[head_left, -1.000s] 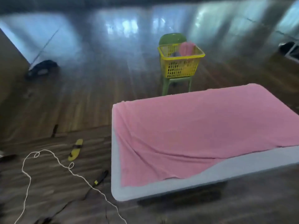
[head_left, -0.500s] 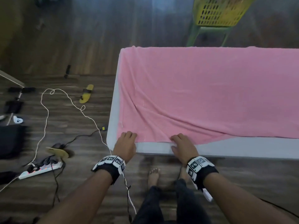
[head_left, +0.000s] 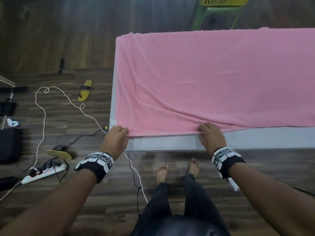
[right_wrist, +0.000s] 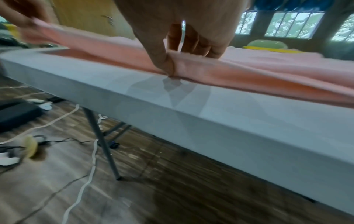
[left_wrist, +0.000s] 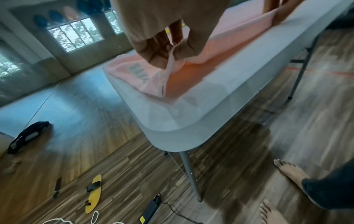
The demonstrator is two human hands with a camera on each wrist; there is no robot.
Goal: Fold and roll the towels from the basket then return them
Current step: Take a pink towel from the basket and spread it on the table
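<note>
A large pink towel lies spread over the white folding table, creased toward its near left corner. My left hand pinches the towel's near left corner and lifts it slightly off the table. My right hand pinches the near hem further right, thumb under the cloth and fingers on top. The yellow basket sits on a green stool beyond the table's far side; its contents are out of view.
On the wooden floor left of the table lie a white cord, a power strip with black cables, and yellow sandals. My bare feet stand at the table's near edge. Grey table legs show beneath.
A second ago no hands were in view. Half a second ago both hands rested on the towel's near edge close together; now they are farther apart and pinch the hem, lifting the left corner.
</note>
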